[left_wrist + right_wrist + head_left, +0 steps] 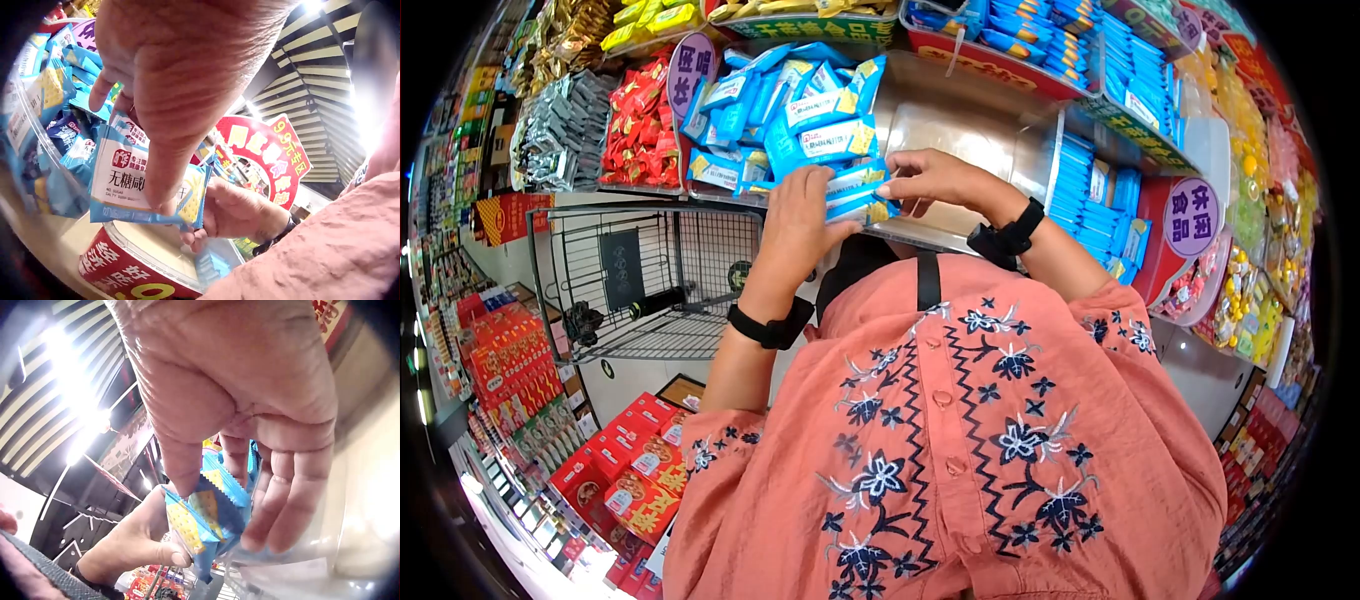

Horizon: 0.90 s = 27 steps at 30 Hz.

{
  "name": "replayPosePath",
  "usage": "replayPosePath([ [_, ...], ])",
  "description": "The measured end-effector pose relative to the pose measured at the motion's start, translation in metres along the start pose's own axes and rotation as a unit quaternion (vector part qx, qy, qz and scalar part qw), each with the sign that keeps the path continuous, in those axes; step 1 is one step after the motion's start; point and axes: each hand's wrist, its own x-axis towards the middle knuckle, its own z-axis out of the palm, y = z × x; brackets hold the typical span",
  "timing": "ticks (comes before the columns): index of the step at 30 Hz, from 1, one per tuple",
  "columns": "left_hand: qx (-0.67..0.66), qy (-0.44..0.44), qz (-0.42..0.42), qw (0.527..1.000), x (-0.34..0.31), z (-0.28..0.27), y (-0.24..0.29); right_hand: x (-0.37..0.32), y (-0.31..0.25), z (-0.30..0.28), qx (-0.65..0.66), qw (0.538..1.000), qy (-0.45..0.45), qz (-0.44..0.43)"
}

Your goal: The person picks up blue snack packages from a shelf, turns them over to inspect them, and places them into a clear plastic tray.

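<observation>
Biscuit packets (856, 198) sit between left hand (798, 215) and right hand (940, 180) — the left pinching one end, the right apparently pinching the other, though partly hidden — just beside a heap of blue packs (820, 108).

“NO SUGAR” on the blue packet (128, 187), “9.9元专区” on a red sign (291, 150) behind it, “休闲食品” on a purple disc (1193, 218) rightward

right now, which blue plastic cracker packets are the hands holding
The small blue-and-white packet stack between left hand and right hand, gripped by both; the other blue packets lie piled farther off, unheld.
</observation>
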Motion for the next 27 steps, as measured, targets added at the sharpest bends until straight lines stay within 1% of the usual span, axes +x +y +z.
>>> replayPosePath([
  [2, -0.003, -0.009, -0.011, 1.0, 0.0, -0.004, 0.005, -0.002, -0.002, 0.0, -0.004, 1.0, -0.004, 0.002],
  [5, 0.01, -0.047, -0.014, 0.999, 0.0, -0.006, 0.002, -0.004, -0.005, -0.001, -0.017, 1.0, -0.019, 0.014],
  [7, -0.007, -0.048, -0.007, 0.999, 0.0, -0.003, -0.004, -0.001, -0.005, -0.002, -0.023, 0.999, -0.031, 0.019],
  [8, -0.015, -0.048, -0.004, 0.999, 0.0, -0.002, -0.005, -0.001, -0.006, -0.002, -0.023, 0.999, -0.026, 0.021],
  [10, -0.026, -0.063, -0.026, 0.997, 0.0, -0.001, -0.005, -0.002, -0.008, -0.004, -0.025, 0.999, -0.015, 0.025],
  [13, -0.025, -0.069, -0.036, 0.997, 0.001, 0.0, -0.006, -0.001, -0.012, -0.012, 0.006, 0.999, 0.004, 0.054],
  [16, -0.026, -0.059, -0.023, 0.998, 0.0, 0.004, -0.01, 0.011, -0.009, -0.021, 0.029, 0.997, 0.06, 0.025],
  [17, -0.028, -0.054, -0.016, 0.998, 0.001, 0.005, -0.011, 0.015, -0.009, -0.023, 0.035, 0.996, 0.08, 0.0],
  [20, -0.037, -0.077, -0.041, 0.996, 0.003, 0.004, -0.011, 0.029, -0.013, -0.022, 0.054, 0.987, 0.146, -0.042],
  [23, -0.046, -0.12, -0.084, 0.988, 0.007, -0.001, -0.01, 0.044, -0.012, -0.016, 0.094, 0.983, 0.155, -0.037],
  [26, -0.038, -0.131, -0.09, 0.987, 0.01, -0.003, -0.01, 0.045, -0.01, -0.013, 0.128, 0.978, 0.155, -0.046],
  [27, -0.035, -0.121, -0.078, 0.989, 0.01, -0.001, -0.012, 0.045, -0.011, -0.012, 0.139, 0.977, 0.155, -0.051],
])
